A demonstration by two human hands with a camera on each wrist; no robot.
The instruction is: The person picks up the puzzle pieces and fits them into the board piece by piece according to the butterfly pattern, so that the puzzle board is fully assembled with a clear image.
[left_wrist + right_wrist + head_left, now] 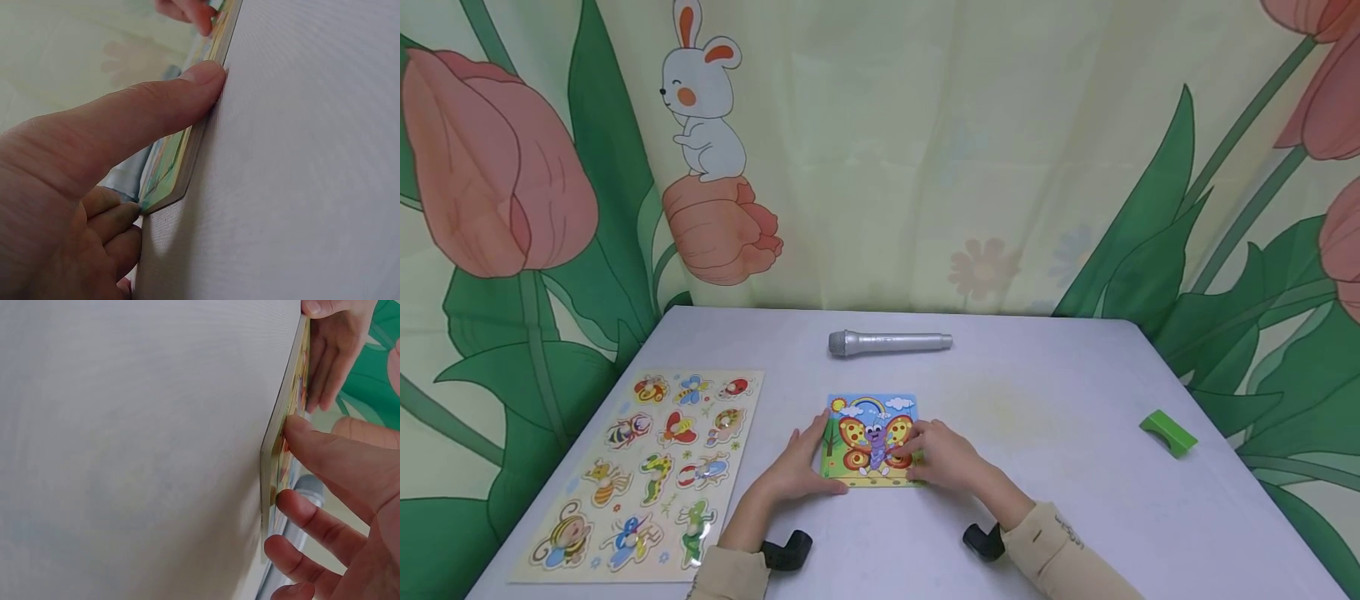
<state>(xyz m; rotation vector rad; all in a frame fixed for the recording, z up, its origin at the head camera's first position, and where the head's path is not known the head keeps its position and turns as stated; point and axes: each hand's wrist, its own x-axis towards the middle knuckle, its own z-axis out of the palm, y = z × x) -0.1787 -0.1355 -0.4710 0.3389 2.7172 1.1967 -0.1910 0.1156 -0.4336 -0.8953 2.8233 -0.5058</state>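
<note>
A small square butterfly puzzle board [876,433] lies flat on the white table, its picture facing up under a rainbow and sun. My left hand [797,467] holds its left near corner. The thumb [203,75] lies along the near edge, while the other fingers reach the left edge, as the left wrist view shows. My right hand [947,454] is over the right part of the board. Its thumb [300,428] and index finger touch the printed face, and the lower fingers [297,503] are by the right edge. Whether it pinches a loose piece is hidden.
On the left of the table lies a large insect puzzle board [658,433]. A silver toy microphone [891,343] lies behind the butterfly board. Toward the right edge is a green arch block [1168,433]. A printed curtain [880,167] hangs behind the table.
</note>
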